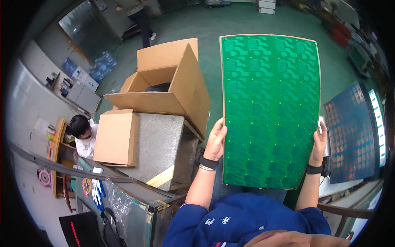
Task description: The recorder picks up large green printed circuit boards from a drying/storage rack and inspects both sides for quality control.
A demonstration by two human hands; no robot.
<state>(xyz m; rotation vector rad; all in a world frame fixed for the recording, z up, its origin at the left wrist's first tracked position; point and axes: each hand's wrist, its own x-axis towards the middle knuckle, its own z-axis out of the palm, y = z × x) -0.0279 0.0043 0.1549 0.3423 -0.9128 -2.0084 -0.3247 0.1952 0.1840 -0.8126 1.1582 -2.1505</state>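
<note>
A large green circuit board panel (269, 111) with rows of repeated track patterns is held up in front of me, its broad face toward the camera. My left hand (215, 140) grips its left edge, thumb on the near face. On the opposite edge, my right hand (319, 143) is closed round the board, its fingertips partly hidden. Both wrists carry dark bands. To the right of my right hand stands a dark blue patterned panel (352, 133) with copper-coloured marks, tilted against a bright white lit surface (377, 127).
An open cardboard box (191, 88) and a closed carton (115, 138) stand left on a grey-topped table (156, 136). A person in white (84, 136) sits farther left. A workbench (140, 212) near me bears a blue-and-white glove (98, 189) and clear plastic. Another person (140, 20) stands far off.
</note>
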